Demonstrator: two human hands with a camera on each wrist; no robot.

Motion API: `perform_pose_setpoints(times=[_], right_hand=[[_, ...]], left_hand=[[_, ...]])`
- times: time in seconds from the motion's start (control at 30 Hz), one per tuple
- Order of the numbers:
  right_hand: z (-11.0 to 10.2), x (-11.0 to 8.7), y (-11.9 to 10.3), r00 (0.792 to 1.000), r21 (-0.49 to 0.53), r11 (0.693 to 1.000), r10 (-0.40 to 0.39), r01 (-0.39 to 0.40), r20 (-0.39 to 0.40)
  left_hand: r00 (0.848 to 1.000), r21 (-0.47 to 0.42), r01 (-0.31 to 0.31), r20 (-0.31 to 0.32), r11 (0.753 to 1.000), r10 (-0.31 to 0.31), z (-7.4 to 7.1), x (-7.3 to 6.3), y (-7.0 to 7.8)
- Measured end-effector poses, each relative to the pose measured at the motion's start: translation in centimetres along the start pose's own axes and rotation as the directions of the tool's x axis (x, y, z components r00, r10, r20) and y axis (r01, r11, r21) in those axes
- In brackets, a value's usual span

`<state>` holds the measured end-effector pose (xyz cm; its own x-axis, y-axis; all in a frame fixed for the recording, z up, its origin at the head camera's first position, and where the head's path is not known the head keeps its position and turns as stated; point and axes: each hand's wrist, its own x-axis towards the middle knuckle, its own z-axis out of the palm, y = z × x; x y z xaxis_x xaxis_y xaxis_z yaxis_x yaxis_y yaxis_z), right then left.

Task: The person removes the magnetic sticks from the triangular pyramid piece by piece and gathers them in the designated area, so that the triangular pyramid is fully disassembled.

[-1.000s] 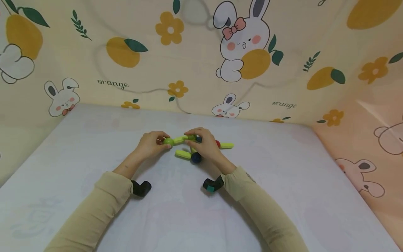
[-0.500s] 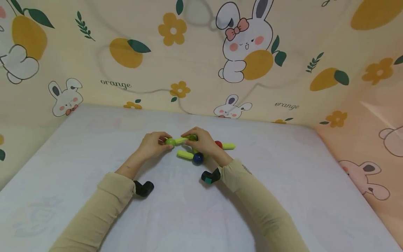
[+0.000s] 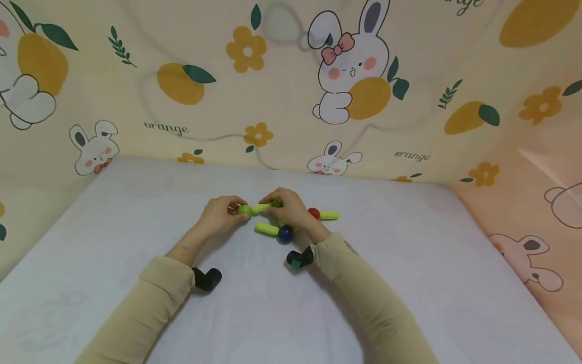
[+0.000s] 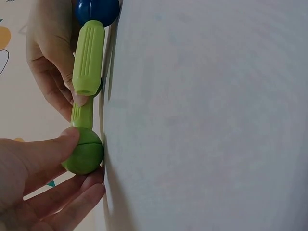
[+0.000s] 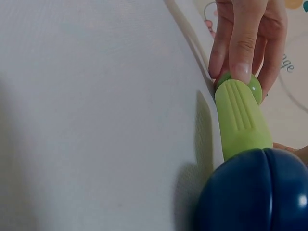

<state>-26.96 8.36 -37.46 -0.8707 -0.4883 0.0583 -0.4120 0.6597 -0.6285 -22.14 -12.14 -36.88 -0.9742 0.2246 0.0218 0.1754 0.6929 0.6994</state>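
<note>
"Rabbit-print backdrop [image 3: 213, 55], white worktop [image 3: 254, 313]. What's new?"

"Towards the far side, the left hand [image 3: 218, 215] pinches a green ball [image 3: 245, 211] that meets a yellow-green stick [image 3: 260, 208]. The right hand [image 3: 292, 208] has edged closer, fingers closed about a dark green ball [image 3: 277, 202] at the other end."

"Meaning?"

"Both hands now probably steady one stick. The blue ball [image 3: 285, 234] lies nearer, the red ball [image 3: 313, 214] off right."

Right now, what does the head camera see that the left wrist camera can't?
Only the head view shows the red ball and the beige sleeves.

Only the left wrist view clearly shows grooves on the nearer green rod and the seam on the green ball.

Both share the blue ball, the left hand pinching that green ball, and the right hand.
</note>
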Motion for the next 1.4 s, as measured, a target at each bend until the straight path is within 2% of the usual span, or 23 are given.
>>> perform_pose_setpoints(times=[0.17,0.37,0.6,0.8,1.07,1.17,1.3,1.4], right_hand=[[-0.6,0.0,0.0,1.000,-0.004,1.000,0.007,-0.007,-0.015],[-0.2,0.1,0.0,0.999,-0.002,0.999,0.041,-0.041,-0.007],[-0.5,0.3,0.2,0.994,0.021,0.996,0.092,-0.091,-0.051],[-0.9,-0.3,0.9,0.994,0.013,0.994,0.110,-0.110,-0.011],[-1.8,-1.6,1.8,0.994,0.052,0.993,0.106,-0.104,-0.039],[-2.1,-2.0,2.2,0.993,0.054,0.992,0.112,-0.110,-0.038],[-2.2,-2.0,2.4,0.996,0.037,0.996,0.082,-0.081,-0.030],[-2.2,-1.9,2.2,0.997,0.017,0.997,0.071,-0.071,-0.028]], left_hand=[[1.000,0.003,-0.009,-0.010,1.000,0.009,0.0,0.2,0.5],[1.000,0.009,-0.001,-0.006,1.000,0.001,0.2,0.0,0.4],[0.999,-0.011,0.012,-0.030,1.000,-0.013,0.2,-0.2,0.2],[0.999,-0.020,0.032,-0.019,0.999,-0.032,0.4,-0.2,0.3],[0.999,-0.034,0.048,-0.009,0.998,-0.049,0.3,0.0,0.1],[0.998,-0.040,0.053,-0.031,0.998,-0.054,0.0,0.1,-0.2],[0.995,-0.045,0.057,-0.083,0.997,-0.061,-0.7,0.1,-0.7],[0.993,-0.035,0.061,-0.098,0.998,-0.064,-1.1,0.1,-1.1]])
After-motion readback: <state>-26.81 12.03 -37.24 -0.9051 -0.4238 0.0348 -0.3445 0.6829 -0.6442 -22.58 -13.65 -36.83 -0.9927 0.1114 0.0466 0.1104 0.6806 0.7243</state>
